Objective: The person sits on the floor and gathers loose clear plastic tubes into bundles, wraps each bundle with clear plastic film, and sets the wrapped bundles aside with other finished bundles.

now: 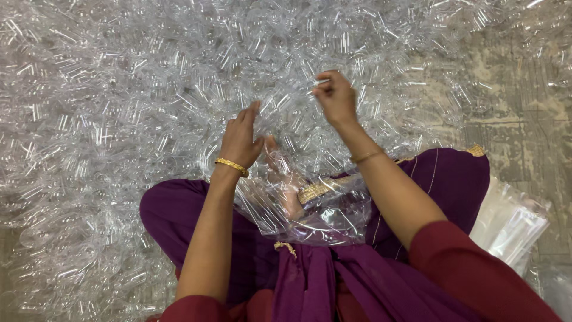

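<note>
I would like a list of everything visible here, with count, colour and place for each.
clear plastic pieces: too many to count, transparent, heaped across the floor ahead
clear plastic bag: one, transparent, on the lap
stack of plastic bags: one stack, whitish clear, on the floor at right
floor: grey-beige, bare patch upper right
purple garment: one, over the legs
bangles: gold, one on each wrist
left hand: raised, fingers loose
right hand: pinching a clear piece

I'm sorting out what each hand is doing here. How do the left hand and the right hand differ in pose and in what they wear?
The left hand is open with fingers spread upward, while the right hand is pinched shut on a clear plastic piece. The left hand sits lower and nearer the body; the right hand reaches farther out. The left wrist has a thick gold bangle, the right a thin one. Both hover over the pile of clear plastic pieces.
</note>
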Demonstrator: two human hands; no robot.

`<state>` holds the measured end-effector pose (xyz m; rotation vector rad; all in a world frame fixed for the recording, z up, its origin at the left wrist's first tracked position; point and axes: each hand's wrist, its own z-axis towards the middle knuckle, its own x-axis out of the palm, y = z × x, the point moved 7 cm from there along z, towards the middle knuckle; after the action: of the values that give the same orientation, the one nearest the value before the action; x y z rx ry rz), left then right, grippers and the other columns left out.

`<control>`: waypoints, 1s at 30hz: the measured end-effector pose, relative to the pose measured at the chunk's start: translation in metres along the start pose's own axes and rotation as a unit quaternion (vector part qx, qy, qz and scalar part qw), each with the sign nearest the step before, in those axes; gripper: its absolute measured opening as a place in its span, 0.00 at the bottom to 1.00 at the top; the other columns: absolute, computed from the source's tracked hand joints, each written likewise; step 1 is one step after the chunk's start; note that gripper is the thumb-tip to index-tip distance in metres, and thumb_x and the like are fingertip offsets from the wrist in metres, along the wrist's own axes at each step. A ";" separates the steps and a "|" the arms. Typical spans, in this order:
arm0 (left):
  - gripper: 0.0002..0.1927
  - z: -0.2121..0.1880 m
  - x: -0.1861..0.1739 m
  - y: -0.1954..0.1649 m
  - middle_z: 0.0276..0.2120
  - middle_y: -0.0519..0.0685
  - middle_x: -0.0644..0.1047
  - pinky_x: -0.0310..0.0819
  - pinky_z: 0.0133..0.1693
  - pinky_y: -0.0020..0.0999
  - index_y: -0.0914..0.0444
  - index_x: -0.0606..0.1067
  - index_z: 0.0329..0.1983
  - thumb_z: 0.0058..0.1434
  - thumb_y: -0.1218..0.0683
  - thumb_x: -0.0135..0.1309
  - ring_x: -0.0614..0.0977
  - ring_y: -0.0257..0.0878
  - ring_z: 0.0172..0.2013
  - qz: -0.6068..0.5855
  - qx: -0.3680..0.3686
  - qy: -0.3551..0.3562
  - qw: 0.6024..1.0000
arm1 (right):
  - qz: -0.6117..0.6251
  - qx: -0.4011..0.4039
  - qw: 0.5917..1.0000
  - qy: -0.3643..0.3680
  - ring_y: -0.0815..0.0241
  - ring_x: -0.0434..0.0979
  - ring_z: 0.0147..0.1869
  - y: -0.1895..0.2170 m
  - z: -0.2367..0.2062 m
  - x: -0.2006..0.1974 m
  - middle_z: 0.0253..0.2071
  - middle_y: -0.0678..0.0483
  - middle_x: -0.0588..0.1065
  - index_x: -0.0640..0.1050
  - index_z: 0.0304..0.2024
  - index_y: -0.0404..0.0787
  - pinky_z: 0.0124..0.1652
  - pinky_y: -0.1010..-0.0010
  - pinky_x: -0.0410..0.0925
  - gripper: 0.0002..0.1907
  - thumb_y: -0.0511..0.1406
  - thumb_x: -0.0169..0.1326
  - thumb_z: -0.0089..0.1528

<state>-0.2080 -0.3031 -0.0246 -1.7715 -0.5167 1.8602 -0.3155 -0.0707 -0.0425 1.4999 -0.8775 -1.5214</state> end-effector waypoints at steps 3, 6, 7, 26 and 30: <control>0.43 0.002 -0.002 -0.001 0.54 0.55 0.76 0.71 0.54 0.48 0.53 0.65 0.70 0.49 0.61 0.64 0.76 0.57 0.52 0.002 0.019 -0.010 1.000 | 0.069 -0.001 0.997 -0.016 0.66 0.81 0.44 0.006 -0.012 -0.021 0.41 0.56 0.80 0.78 0.52 0.40 0.48 0.73 0.78 0.15 0.29 0.62 0.63; 0.43 0.005 0.005 -0.007 0.51 0.56 0.76 0.72 0.53 0.48 0.53 0.65 0.71 0.51 0.61 0.65 0.77 0.55 0.51 -0.028 0.011 0.023 0.999 | 0.156 0.021 0.984 0.086 0.64 0.82 0.48 0.017 -0.022 -0.020 0.43 0.54 0.81 0.80 0.55 0.39 0.54 0.71 0.78 0.15 0.31 0.61 0.65; 0.43 0.006 0.004 -0.009 0.51 0.56 0.77 0.72 0.53 0.48 0.53 0.65 0.70 0.50 0.62 0.65 0.77 0.56 0.51 -0.039 0.015 0.023 0.999 | 0.158 0.011 0.983 0.096 0.63 0.83 0.51 0.022 -0.022 -0.021 0.45 0.53 0.82 0.81 0.56 0.39 0.57 0.71 0.78 0.14 0.32 0.59 0.67; 0.37 0.001 -0.017 -0.007 0.57 0.54 0.76 0.70 0.55 0.47 0.53 0.72 0.64 0.48 0.66 0.63 0.77 0.56 0.56 -0.060 0.037 0.053 0.996 | 0.098 0.010 0.935 0.341 0.60 0.79 0.61 0.042 -0.017 -0.027 0.58 0.55 0.79 0.79 0.57 0.42 0.59 0.69 0.74 0.21 0.31 0.58 0.60; 0.39 0.004 -0.017 -0.010 0.56 0.57 0.76 0.71 0.57 0.47 0.55 0.70 0.66 0.48 0.68 0.60 0.77 0.57 0.57 -0.106 0.053 0.000 0.993 | 0.089 0.020 0.974 0.209 0.60 0.75 0.66 0.042 0.005 -0.026 0.61 0.54 0.76 0.74 0.61 0.45 0.62 0.70 0.69 0.21 0.40 0.57 0.66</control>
<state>-0.2103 -0.3051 -0.0053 -1.5830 -0.5697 1.7084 -0.3184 -0.0658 0.0065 1.6423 -0.7697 -1.0116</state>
